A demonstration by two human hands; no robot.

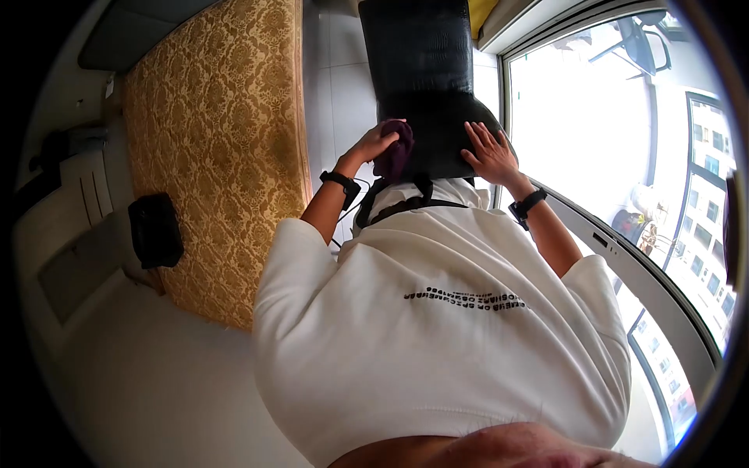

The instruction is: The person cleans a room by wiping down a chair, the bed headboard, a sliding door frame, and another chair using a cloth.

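A black leather-look chair [437, 129] stands right in front of me, its tall backrest [417, 51] on the far side. My left hand [378, 143] grips a crumpled dark purple cloth [395, 150] at the left edge of the seat. Part of the cloth hangs down below my fingers. On the right side of the seat, my right hand [491, 154] lies flat with its fingers stretched out and holds nothing. Each of my wrists carries a black band.
To my left is a large bare mattress [218, 148] with a gold floral pattern, and a black boxy object [154, 230] rests on it. A sliding window [577, 117] runs along my right. Pale floor tiles [343, 93] show between mattress and chair, with a dark cable near my left wrist.
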